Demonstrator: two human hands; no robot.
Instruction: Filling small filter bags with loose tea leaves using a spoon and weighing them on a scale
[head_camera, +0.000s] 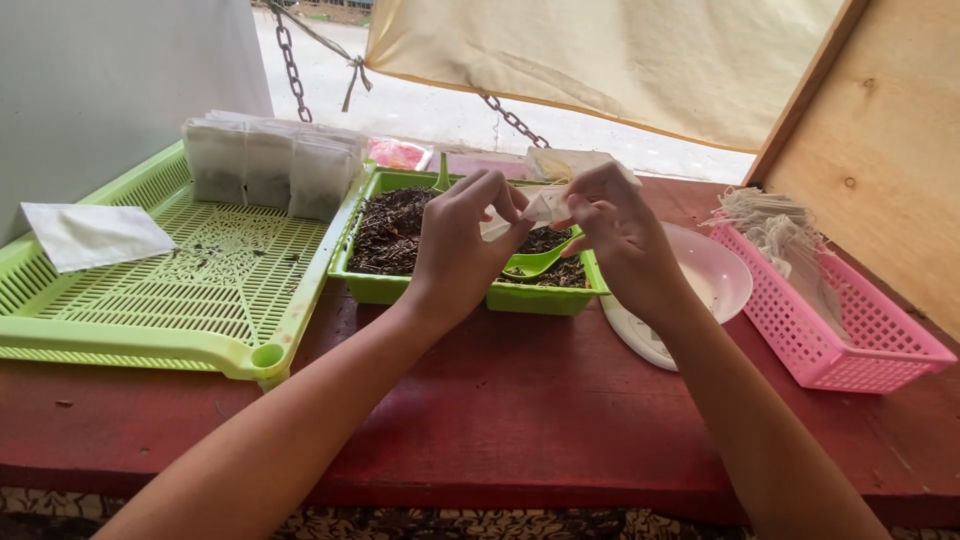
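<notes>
Both my hands hold a small white paper pouch (541, 207) above a green tub (445, 292) filled with dark loose tea leaves (392, 228). My left hand (462, 240) pinches the pouch's left edge. My right hand (615, 232) grips its right side. Just below the pouch, a green spoon (540, 260) rests in the tub on the leaves.
A large green slotted tray (190, 290) lies at the left with a row of filled white pouches (270, 165) at its back and a loose white pouch (95, 235). A white plate (715, 280) and a pink basket (850, 325) of empty pouches sit at the right on the red table (500, 400).
</notes>
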